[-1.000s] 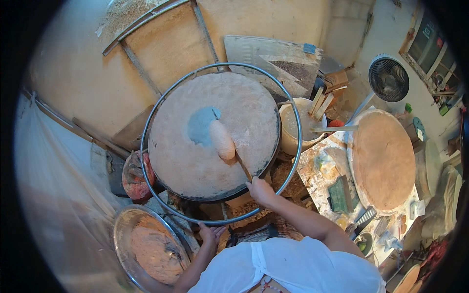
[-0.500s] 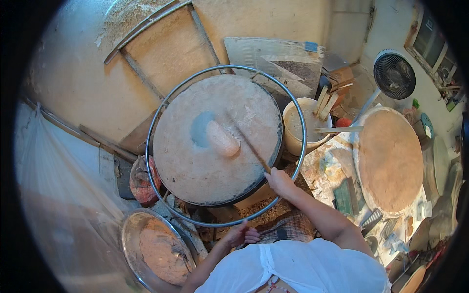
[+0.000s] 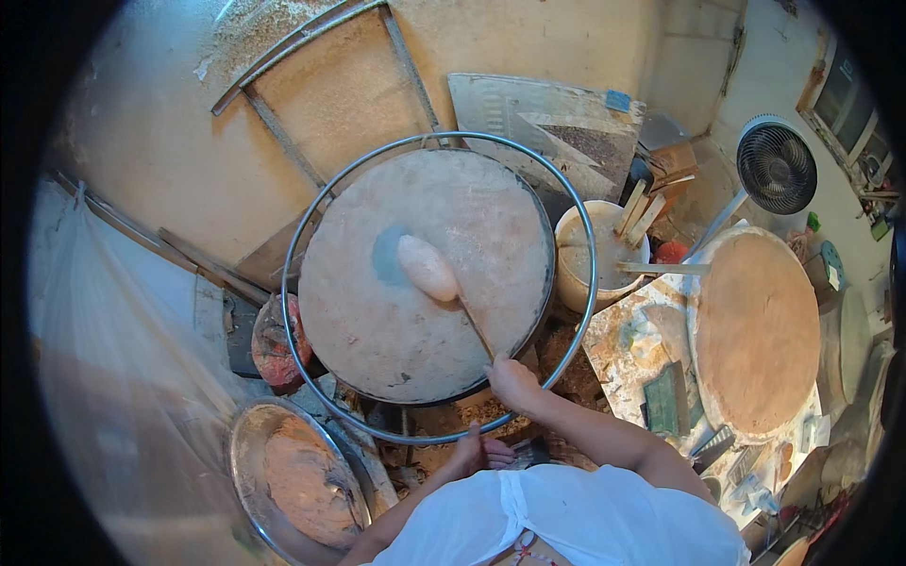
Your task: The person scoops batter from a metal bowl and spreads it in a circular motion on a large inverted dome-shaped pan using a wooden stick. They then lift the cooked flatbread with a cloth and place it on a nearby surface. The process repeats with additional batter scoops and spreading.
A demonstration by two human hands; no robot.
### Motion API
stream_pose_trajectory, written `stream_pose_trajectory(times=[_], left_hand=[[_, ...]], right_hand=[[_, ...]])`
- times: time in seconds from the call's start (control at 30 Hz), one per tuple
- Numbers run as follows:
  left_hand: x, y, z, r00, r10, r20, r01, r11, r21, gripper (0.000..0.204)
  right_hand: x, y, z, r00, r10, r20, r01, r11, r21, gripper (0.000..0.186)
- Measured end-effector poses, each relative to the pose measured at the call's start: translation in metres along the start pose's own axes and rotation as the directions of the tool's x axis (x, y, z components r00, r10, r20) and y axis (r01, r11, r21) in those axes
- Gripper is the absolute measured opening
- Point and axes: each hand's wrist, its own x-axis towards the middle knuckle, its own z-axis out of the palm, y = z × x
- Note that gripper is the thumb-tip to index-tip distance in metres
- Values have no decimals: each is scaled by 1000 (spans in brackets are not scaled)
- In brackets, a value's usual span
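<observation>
My right hand point(image 3: 512, 385) is closed on a thin wooden stick point(image 3: 477, 328) at the front right of a large round, dusty disc point(image 3: 377, 330). The stick meets an oblong, pale pinkish lump point(image 3: 427, 267), which lies near the disc's middle beside a light blue patch point(image 3: 387, 250). A metal ring point(image 3: 580, 332) encircles the disc at a small gap. My left hand point(image 3: 477, 453) is at the ring's lower edge, thumb raised against or just beside it, fingers loosely bent and apparently holding nothing.
Left are a steel basin of pinkish paste point(image 3: 302, 476) and hanging sheeting point(image 3: 113, 377). Right stand a bucket with wooden slats point(image 3: 576, 264), a fan point(image 3: 776, 165) and a cluttered board point(image 3: 613, 358) bearing a round tan slab point(image 3: 755, 340). A metal frame point(image 3: 401, 61) is at the back.
My right hand and stick went right, then swung back left and lower, with the stick again meeting the lump. My left hand moved rightward along the ring, its fingers more bent.
</observation>
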Motion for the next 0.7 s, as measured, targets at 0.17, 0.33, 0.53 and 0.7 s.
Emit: stream_pose_trajectory(times=[0.17, 0.33, 0.53, 0.7], left_hand=[[-10, 13, 3, 929, 74, 362, -128, 983, 128, 44], [-87, 27, -46, 933, 360, 15, -360, 926, 112, 44], [-150, -11, -210, 208, 738, -642, -548, 631, 548, 26], [-165, -148, -347, -163, 764, -624, 303, 641, 706, 34]], right_hand=[[27, -1, -56, 980, -162, 116, 176, 977, -118, 41], [17, 20, -6, 995, 0, -96, -3, 999, -38, 34], [28, -4, -16, 995, -103, 0, 103, 993, -62, 33], [-7, 10, 12, 993, 72, -93, -72, 997, 5, 37]])
